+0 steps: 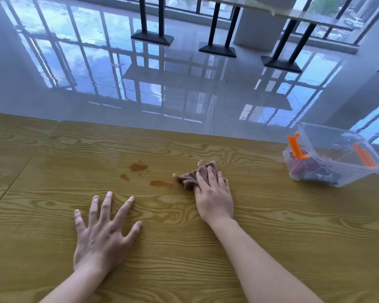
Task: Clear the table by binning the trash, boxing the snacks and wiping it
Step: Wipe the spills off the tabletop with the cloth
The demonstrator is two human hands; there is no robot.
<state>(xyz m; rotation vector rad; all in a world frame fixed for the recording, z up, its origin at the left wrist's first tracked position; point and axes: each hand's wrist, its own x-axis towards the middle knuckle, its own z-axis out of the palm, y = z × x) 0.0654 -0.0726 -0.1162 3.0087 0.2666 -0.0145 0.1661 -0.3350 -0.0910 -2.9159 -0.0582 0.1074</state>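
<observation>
The wooden counter with a strong grain pattern fills the lower half of the view, and behind its far edge there is a shiny tiled floor that reflects the windows. On the right side of the counter, close to the far edge, stands a clear plastic box with orange clips; it has no lid on, and dark red and purple snack packets lie at its bottom. The left hand rests flat on the counter with the fingers spread apart — it holds nothing. The right hand presses down on a crumpled brown cloth, palm flat, the fingers lying on top of it. Just left of the cloth are brown liquid stains — one bigger spot and some smaller ones near it, the nearest almost touching the cloth.
</observation>
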